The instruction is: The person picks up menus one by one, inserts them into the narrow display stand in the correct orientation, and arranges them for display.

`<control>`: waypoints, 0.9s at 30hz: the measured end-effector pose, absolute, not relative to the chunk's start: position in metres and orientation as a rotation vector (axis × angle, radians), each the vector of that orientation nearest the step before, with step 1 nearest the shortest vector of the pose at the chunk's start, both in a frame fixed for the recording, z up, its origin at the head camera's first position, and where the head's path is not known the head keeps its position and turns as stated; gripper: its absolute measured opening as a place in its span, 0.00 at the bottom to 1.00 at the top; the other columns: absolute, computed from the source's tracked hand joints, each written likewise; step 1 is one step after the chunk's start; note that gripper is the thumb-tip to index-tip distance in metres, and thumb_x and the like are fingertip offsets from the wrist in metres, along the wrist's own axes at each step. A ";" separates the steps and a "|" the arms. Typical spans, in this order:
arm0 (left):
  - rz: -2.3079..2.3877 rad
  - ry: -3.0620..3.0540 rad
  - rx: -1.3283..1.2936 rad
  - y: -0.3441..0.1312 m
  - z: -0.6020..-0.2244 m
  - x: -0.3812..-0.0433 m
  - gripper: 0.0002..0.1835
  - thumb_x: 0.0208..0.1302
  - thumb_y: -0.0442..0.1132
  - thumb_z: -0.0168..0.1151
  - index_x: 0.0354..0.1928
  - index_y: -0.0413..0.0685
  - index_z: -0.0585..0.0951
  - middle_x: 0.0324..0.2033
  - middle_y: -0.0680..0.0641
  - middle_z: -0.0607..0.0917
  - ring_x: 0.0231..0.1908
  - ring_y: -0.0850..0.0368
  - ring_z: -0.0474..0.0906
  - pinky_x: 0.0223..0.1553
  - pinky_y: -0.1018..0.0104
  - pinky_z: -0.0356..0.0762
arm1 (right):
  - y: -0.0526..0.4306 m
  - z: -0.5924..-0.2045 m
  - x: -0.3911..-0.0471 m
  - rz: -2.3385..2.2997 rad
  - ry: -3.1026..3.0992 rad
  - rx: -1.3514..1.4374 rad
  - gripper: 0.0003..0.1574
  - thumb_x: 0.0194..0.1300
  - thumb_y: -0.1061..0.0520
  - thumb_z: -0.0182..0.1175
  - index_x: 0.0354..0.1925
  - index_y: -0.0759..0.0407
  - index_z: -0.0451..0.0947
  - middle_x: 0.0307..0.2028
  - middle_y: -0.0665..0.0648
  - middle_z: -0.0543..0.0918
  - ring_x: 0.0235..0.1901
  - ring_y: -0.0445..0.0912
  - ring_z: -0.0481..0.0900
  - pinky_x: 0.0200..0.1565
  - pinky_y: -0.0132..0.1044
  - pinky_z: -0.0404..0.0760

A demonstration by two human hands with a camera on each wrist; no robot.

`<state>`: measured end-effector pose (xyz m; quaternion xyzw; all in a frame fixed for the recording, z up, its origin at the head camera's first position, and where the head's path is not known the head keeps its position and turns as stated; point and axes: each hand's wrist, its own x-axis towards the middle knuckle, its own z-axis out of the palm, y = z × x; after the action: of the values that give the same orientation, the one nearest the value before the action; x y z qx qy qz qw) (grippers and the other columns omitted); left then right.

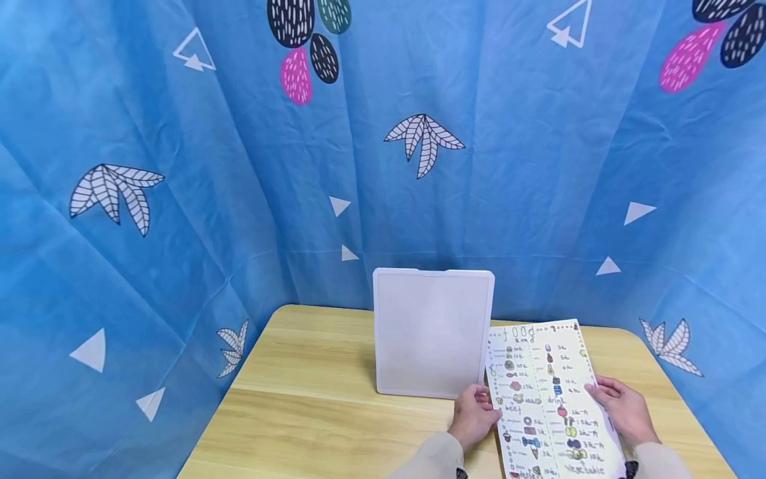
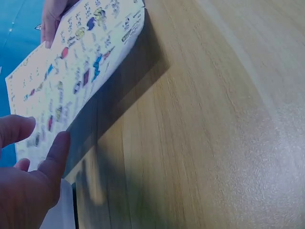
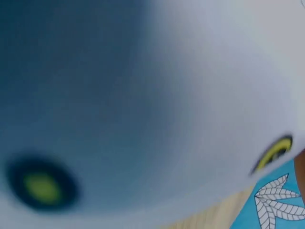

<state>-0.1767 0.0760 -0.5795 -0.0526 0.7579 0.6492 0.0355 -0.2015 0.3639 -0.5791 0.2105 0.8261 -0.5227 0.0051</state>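
Note:
A white paper sheet (image 1: 541,399) with hand-drawn food pictures and handwritten prices is tilted up above the table's right side. "Food", "drink", "beef" and "vegetable" are lettered on it. My right hand (image 1: 622,406) grips its right edge, thumb over the drawn face. At the left edge is my left hand (image 1: 475,414), its thumb and index finger spread apart, fingertips overlapping the sheet in the left wrist view. A blurred white surface with yellow-and-black drawings (image 3: 274,155) fills most of the right wrist view and hides the right hand's fingers.
A white framed panel (image 1: 432,332) with a notched top edge stands upright at the table's back, just left of the sheet. The light wood table (image 1: 287,399) has rounded back corners. A blue patterned curtain (image 1: 239,166) hangs behind and along both sides.

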 end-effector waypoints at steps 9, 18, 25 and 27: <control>2.067 2.181 -0.221 0.076 -0.574 -0.174 0.18 0.46 0.18 0.73 0.37 0.40 0.80 0.24 0.50 0.79 0.21 0.60 0.79 0.25 0.67 0.84 | 0.365 -0.579 -0.203 -1.822 2.446 0.768 0.44 0.69 0.46 0.65 0.69 0.73 0.61 0.31 0.45 0.85 0.28 0.42 0.84 0.31 0.39 0.84; 2.099 2.238 -0.134 0.066 -0.566 -0.185 0.09 0.48 0.22 0.74 0.27 0.42 0.85 0.19 0.53 0.81 0.21 0.63 0.79 0.28 0.66 0.85 | 0.362 -0.576 -0.198 -1.960 2.377 0.755 0.42 0.67 0.44 0.67 0.63 0.72 0.66 0.28 0.37 0.83 0.29 0.36 0.82 0.33 0.33 0.83; 2.125 2.279 -0.064 0.055 -0.556 -0.197 0.07 0.49 0.24 0.75 0.28 0.41 0.87 0.21 0.53 0.84 0.22 0.64 0.81 0.29 0.65 0.86 | 0.358 -0.564 -0.200 -2.056 2.302 0.743 0.28 0.67 0.41 0.66 0.50 0.63 0.76 0.28 0.39 0.83 0.30 0.35 0.82 0.36 0.30 0.84; 2.113 2.316 -0.040 0.052 -0.553 -0.200 0.06 0.49 0.25 0.75 0.28 0.42 0.88 0.21 0.54 0.85 0.22 0.65 0.81 0.29 0.66 0.85 | 0.356 -0.562 -0.201 -2.097 2.283 0.730 0.23 0.67 0.42 0.66 0.45 0.59 0.78 0.27 0.39 0.83 0.30 0.35 0.82 0.36 0.30 0.84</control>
<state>-0.2002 0.0523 -0.5528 -0.0129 0.7387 0.6740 0.0032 -0.2007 0.3563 -0.5619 0.2292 0.7168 -0.6582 -0.0216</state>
